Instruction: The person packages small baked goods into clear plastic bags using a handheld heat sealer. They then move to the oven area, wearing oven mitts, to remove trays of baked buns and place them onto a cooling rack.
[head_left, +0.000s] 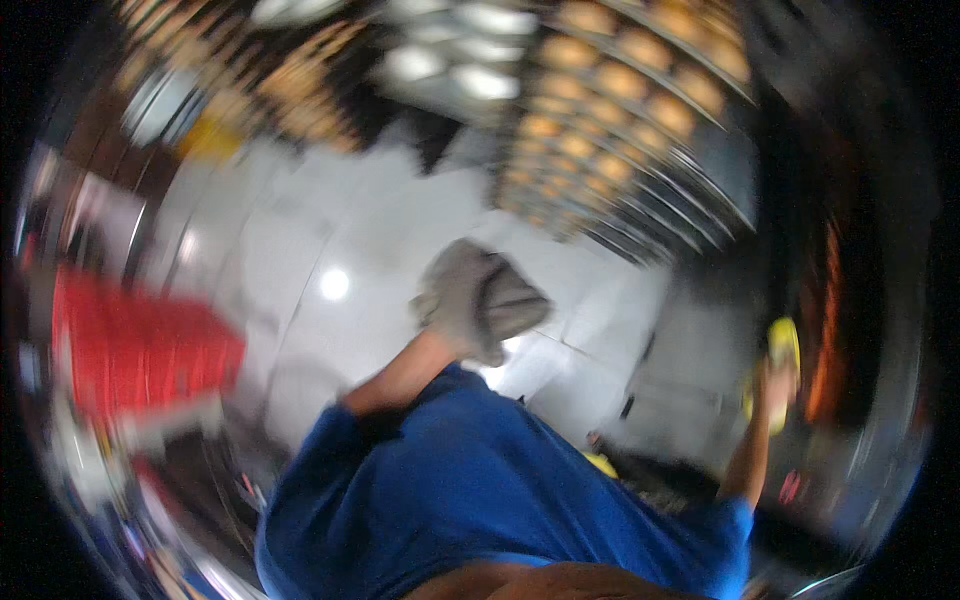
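Note:
My left hand (459, 311) is covered by a grey glove or cloth, blurred by motion. It holds a bunched grey cloth or mitt (517, 300) in front of my blue shirt, above the pale floor. Out to the far right, my right hand (780, 384) is closed around a yellow object (784, 343), possibly a handle. The yellow shows above and below the fingers. Whether it is fixed to the dark surface beside it, I cannot tell.
A rack (600, 112) with trays of round, golden baked goods stands ahead. More racked goods (300, 82) blur at the upper left. A red crate (150, 349) is at left. An orange glow (829, 322) shows on the dark right side. Pale tiled floor (360, 217) lies between.

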